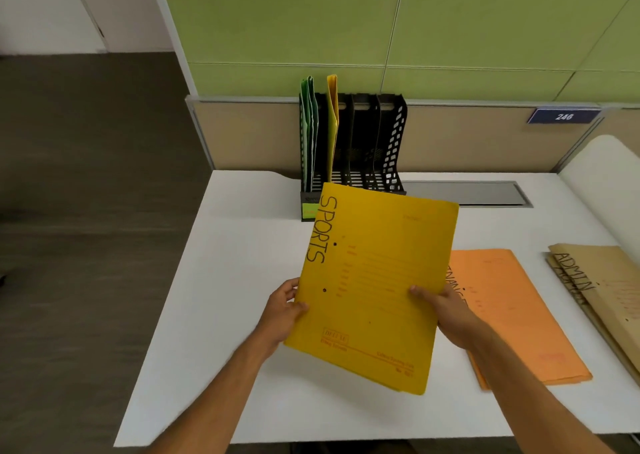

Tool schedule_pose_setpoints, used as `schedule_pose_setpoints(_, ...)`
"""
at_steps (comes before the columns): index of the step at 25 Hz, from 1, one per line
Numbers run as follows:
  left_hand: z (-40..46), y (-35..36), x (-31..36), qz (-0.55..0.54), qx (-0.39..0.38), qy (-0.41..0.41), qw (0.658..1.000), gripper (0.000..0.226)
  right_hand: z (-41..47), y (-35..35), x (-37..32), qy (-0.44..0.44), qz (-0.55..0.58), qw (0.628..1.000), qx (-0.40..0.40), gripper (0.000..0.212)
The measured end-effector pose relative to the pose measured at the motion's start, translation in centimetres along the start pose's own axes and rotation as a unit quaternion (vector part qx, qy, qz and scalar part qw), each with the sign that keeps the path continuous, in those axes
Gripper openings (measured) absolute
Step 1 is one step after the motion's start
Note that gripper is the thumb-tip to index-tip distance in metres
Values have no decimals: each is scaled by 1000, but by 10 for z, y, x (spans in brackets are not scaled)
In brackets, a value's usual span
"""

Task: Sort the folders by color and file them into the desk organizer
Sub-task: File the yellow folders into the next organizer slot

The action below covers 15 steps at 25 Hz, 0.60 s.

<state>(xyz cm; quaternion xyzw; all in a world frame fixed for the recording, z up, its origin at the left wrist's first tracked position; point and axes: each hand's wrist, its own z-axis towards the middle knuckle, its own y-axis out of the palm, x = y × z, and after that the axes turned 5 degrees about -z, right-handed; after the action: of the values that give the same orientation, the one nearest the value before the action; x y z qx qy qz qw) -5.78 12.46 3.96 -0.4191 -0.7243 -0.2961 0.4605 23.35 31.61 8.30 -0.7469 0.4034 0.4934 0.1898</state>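
A yellow folder marked SPORTS is held above the white desk, tilted, its top edge near the base of the black desk organizer. My left hand grips its left edge and my right hand grips its right edge with the thumb on the cover. In the organizer, green folders stand in the leftmost slot and a yellow folder stands in the second slot. The slots further right look empty. Orange folders lie flat on the desk to the right, partly hidden by my right hand.
Brown folders marked ADMIN lie at the desk's right edge. A grey cable tray cover runs along the back of the desk. A green partition wall rises behind the organizer, with a blue sign 246. Carpeted floor lies left.
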Motion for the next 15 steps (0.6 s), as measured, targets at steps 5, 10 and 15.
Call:
schedule_pose_setpoints(5, 18, -8, 1, 81, -36, 3, 996, 50, -9, 0, 6, -47, -3, 994, 103, 60)
schedule_pose_setpoints(10, 58, -17, 35, 231, -14, 38, 972, 59, -11, 2, -21, -121, -21, 970, 208, 45)
schedule_pose_setpoints(15, 117, -16, 96, 359, 22, 98, 928, 67, 7, 21, -68, -211, -44, 941, 260, 41)
